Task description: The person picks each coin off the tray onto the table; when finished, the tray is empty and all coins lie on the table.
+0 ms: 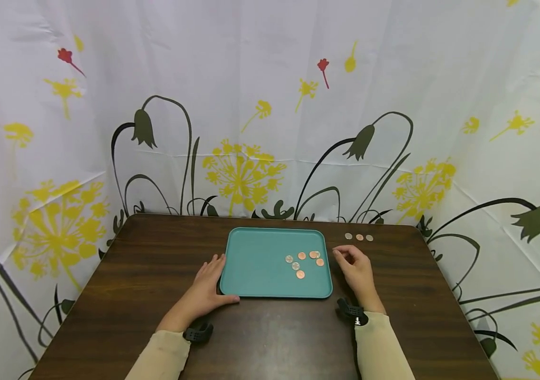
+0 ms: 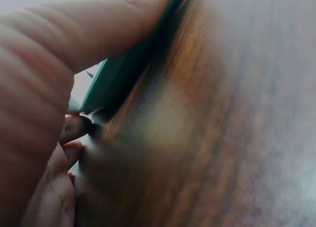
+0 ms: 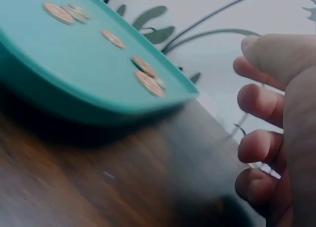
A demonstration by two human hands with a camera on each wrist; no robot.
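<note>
A teal tray (image 1: 256, 264) lies on the table with several copper-coloured coins (image 1: 300, 274) and silver-coloured coins (image 1: 296, 266) on its right half. My left hand (image 1: 208, 285) rests at the tray's front left corner, fingers straight along the left side and thumb by the front edge. Just beyond the tray's right edge is my right hand (image 1: 356, 268), its fingers loosely bent. In the right wrist view the thumb tip (image 3: 251, 45) sits close to the index finger, and no coin shows between them.
Right of the tray, towards the table's back edge, a short row holds a silver coin (image 1: 348, 236), a copper coin (image 1: 359, 237) and another silver coin (image 1: 369, 238). The dark wooden table (image 1: 260, 338) backs onto a flower-patterned curtain (image 1: 260, 79).
</note>
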